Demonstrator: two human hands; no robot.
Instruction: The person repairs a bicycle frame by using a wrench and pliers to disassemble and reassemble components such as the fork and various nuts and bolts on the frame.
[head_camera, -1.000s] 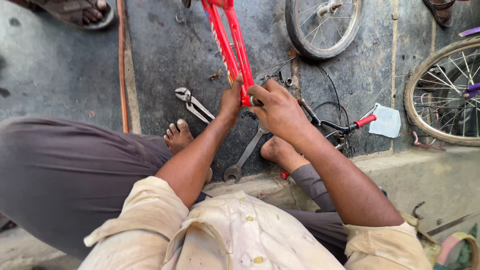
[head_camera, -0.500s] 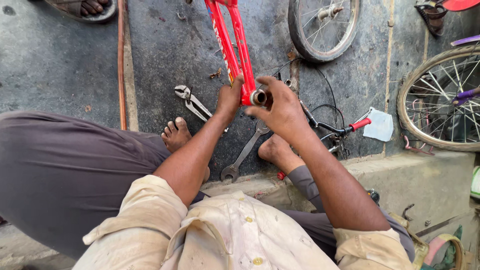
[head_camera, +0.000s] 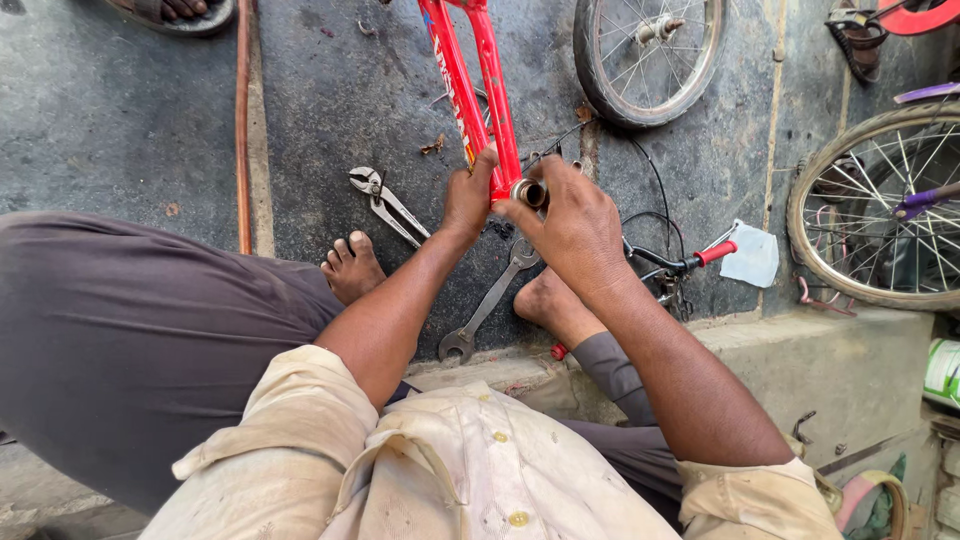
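Note:
A red bicycle frame (head_camera: 470, 75) lies on the dark concrete floor, its two tubes running up and away from me. My left hand (head_camera: 468, 198) grips the near end of the frame from the left. My right hand (head_camera: 572, 228) comes in from the right, its fingers around a small round metal part (head_camera: 528, 191) at the frame's end. My bare feet (head_camera: 352, 268) rest on the floor on either side of the frame's end.
A long spanner (head_camera: 487, 305) lies between my feet and pliers (head_camera: 385, 203) lie left of my hands. A small wheel (head_camera: 645, 55) stands behind, a larger wheel (head_camera: 875, 215) at the right. A handlebar with a red grip (head_camera: 690, 262) lies by my right foot. A concrete step (head_camera: 850, 370) runs at the lower right.
My hands have stayed at the frame's end. The round metal part, hidden a second ago, shows at my right fingertips, and my view has shifted slightly.

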